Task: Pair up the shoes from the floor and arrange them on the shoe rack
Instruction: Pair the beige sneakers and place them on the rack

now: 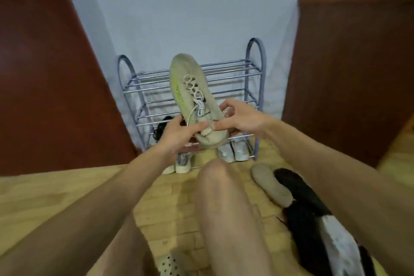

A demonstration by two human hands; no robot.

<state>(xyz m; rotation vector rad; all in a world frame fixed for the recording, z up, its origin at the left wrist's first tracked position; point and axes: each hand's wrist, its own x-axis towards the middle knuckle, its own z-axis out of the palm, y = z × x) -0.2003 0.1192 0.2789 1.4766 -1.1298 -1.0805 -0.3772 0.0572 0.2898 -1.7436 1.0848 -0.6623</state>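
A beige sneaker (190,87) with a yellow-green stripe and white laces is held up in front of the grey metal shoe rack (255,69), toe pointing up and away. My left hand (179,134) grips its heel from the left. My right hand (239,119) pinches the heel collar from the right. A matching beige sneaker (268,184) lies on the wooden floor to the right, beside a black shoe (300,192). Two pairs of white sneakers (233,152) stand on the rack's bottom shelf, and a dark shoe (161,127) sits at its left.
Dark red doors or panels flank the rack: one at left (44,74), one at right (358,74). My bare knee (219,186) rises in the middle foreground. A perforated white clog (170,264) lies at the bottom edge. A black-and-white shoe (336,237) lies at lower right.
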